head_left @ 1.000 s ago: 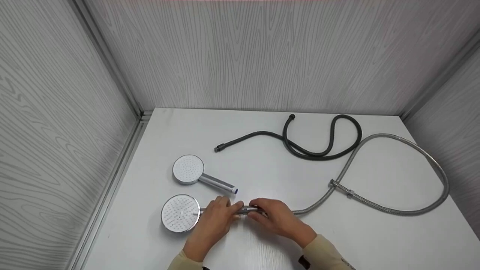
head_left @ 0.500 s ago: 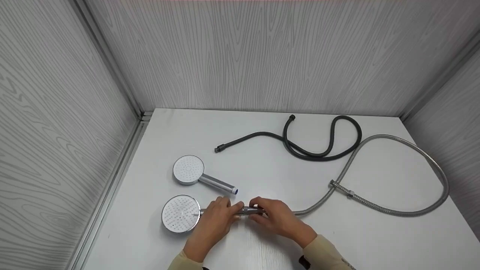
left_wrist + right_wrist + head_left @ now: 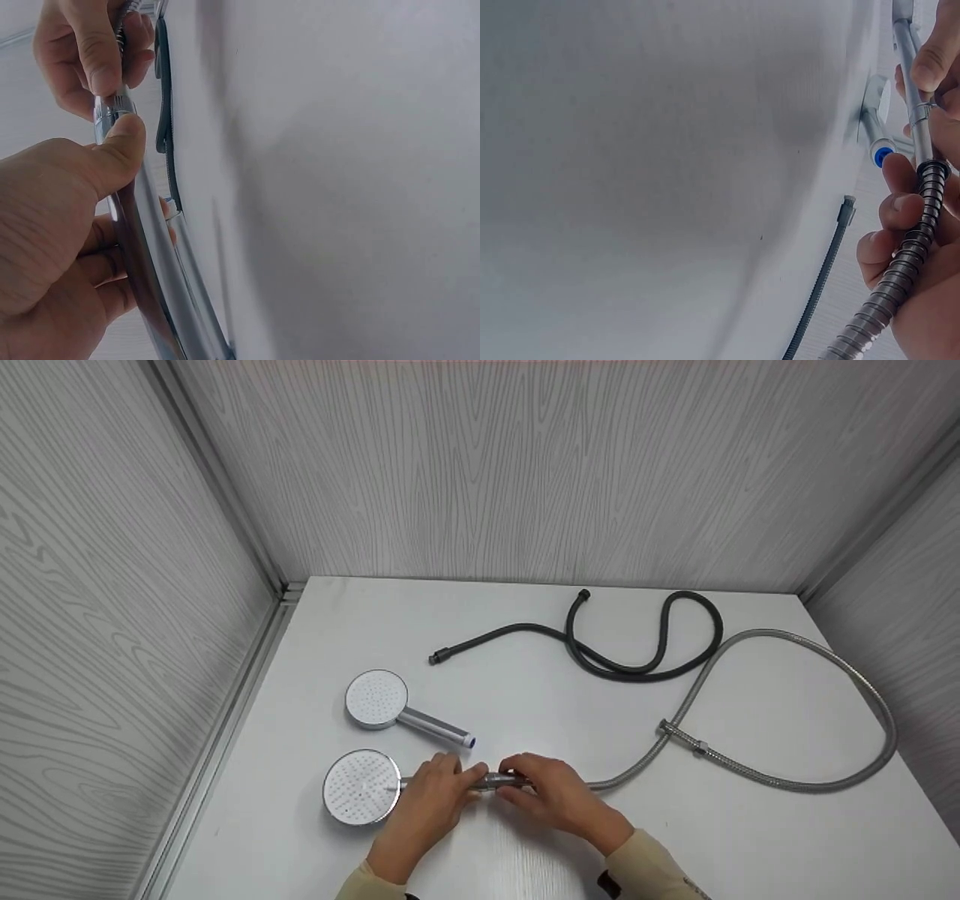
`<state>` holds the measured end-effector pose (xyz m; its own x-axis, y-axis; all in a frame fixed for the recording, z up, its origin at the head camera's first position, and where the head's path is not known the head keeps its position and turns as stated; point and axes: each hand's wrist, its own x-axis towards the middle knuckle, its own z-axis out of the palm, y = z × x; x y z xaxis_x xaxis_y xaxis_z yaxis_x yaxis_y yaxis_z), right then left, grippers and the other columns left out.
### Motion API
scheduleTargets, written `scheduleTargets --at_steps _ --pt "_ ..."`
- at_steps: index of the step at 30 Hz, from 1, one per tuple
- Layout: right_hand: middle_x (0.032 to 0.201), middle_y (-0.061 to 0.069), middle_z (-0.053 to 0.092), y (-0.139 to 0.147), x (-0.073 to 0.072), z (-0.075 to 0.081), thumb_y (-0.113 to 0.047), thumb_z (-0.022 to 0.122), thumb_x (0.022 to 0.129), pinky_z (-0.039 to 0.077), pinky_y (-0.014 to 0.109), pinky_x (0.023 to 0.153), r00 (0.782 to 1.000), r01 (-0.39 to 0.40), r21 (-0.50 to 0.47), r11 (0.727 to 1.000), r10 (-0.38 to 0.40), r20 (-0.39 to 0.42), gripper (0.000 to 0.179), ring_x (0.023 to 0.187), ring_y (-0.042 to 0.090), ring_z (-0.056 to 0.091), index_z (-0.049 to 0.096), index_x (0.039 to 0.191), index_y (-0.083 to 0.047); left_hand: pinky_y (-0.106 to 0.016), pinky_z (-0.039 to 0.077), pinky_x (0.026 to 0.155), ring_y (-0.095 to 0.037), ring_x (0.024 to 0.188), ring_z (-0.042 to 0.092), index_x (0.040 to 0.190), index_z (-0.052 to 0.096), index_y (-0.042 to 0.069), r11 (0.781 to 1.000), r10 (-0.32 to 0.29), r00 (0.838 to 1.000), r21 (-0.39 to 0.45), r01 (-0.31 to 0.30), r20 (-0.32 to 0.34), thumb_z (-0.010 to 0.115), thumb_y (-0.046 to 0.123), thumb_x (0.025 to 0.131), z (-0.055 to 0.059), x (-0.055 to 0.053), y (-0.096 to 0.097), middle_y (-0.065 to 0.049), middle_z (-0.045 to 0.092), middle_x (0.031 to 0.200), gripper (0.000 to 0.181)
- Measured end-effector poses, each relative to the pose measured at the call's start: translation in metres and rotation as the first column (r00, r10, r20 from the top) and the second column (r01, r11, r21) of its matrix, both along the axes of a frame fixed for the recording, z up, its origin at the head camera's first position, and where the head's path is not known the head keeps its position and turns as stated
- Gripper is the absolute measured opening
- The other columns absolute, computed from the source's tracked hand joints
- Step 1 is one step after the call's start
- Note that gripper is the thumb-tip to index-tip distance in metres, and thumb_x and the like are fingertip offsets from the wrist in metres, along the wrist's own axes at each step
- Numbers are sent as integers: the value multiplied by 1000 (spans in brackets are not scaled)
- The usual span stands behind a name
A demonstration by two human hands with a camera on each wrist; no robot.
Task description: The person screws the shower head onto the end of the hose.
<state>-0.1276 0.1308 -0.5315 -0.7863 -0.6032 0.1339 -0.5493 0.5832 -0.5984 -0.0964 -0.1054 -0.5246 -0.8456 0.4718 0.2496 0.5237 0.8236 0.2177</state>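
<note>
My left hand (image 3: 433,796) grips the chrome handle of a large round shower head (image 3: 361,787), whose white nozzle face points up. The left wrist view shows that handle (image 3: 154,247) running between my thumb and curled fingers. My right hand (image 3: 553,795) holds the connector end of a silver metal shower hose (image 3: 634,769), in line with the handle's end. In the right wrist view the ribbed hose (image 3: 900,277) passes through my fingers, and its smooth chrome sleeve (image 3: 921,139) meets the handle. Just beyond my hands lies a smaller shower head (image 3: 377,699) with a blue-ringed handle end.
A black shower hose (image 3: 630,675) lies looped at the back of the white table (image 3: 315,622). The silver hose makes a wide loop at the right, its free end with a nut (image 3: 701,748) crossing over itself. Wood-grain panels (image 3: 495,472) enclose the table's back and sides.
Both hands stay at the joint between handle and hose, with only slight shifts of my right fingers. The shower heads and hoses lie as before.
</note>
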Motion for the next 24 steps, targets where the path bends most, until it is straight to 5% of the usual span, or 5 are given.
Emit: scheduleTargets --at_steps 11,24 --pt "109 -5 73 0 0 -5 -16 79 95 60 31 85 997 -35 -44 998 31 -74 28 98 8 72 66 121 -16 -35 46 69 -20 76 51 125 68 25 1000 2 1000 21 -2 14 79 27 91 1 0 0 -4 56 88 36" --pt "107 -4 74 -1 1 -3 -23 75 100 58 29 81 998 -11 -1 1000 11 -67 22 91 6 68 70 120 -15 -35 46 69 -21 78 51 127 69 25 1000 0 999 18 -1 43 79 25 91 1 -1 0 -4 55 88 37"
